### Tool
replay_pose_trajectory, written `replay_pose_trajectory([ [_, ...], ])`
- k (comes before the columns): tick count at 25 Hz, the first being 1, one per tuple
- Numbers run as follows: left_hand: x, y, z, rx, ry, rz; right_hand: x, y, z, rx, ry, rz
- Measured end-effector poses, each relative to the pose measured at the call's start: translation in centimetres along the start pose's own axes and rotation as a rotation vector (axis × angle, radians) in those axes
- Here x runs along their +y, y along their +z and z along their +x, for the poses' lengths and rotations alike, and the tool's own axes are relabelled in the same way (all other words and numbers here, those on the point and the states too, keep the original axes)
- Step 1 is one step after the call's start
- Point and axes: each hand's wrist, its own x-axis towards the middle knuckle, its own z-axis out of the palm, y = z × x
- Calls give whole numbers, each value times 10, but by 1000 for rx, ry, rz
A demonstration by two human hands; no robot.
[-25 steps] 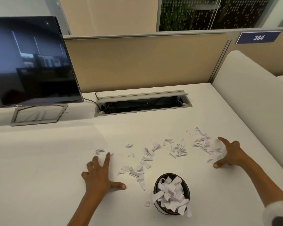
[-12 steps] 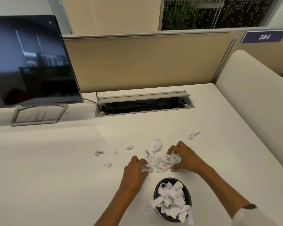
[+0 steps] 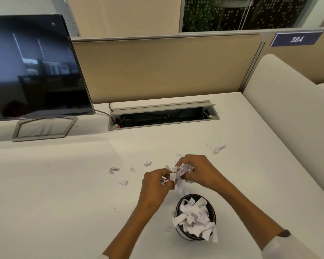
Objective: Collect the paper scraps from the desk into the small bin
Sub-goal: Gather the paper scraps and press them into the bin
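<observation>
**Spill risk above an overfull bin**

Left hand (image 3: 153,184) and right hand (image 3: 198,171) clench a wad of paper scraps (image 3: 180,173) just above the small bin (image 3: 195,217), already heaped; pieces may slide off its rim. Strays (image 3: 114,169) lie on the white bench (image 3: 54,193), beside a monitor (image 3: 36,66) and beige partition (image 3: 166,66)

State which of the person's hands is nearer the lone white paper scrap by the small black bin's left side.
Left. The left hand is up-left of the scrap; the right hand is farther, up-right.
</observation>
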Motion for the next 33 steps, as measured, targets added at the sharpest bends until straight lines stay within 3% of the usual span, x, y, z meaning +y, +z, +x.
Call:
replay_pose_trajectory([
  [3, 25, -8, -17, -15, 52, -26, -16, -18, -22, 37, -45, -16],
  [7, 44, -9, -47, -66, 137, 174, -23, -29, -55, 16, -48, -65],
  [14, 27, -12, -85, -86, 288, 291, -20, -27, -98, -31, -66, -75],
  [17, 13, -12, -95, -139, 321, 347, -15, -25, -116, 94, -104, -173],
  [20, 3, -7, -98, -228, 398, 632, -15, -5, -131, 227, -233, -386],
  [24, 3, 0, -100, -221, 503, 830, -4, 25, -142, 172, -284, -656],
  [33, 6, 15, -99, -173, 539, 906, 5, 40, -138, 72, -160, -751],
])
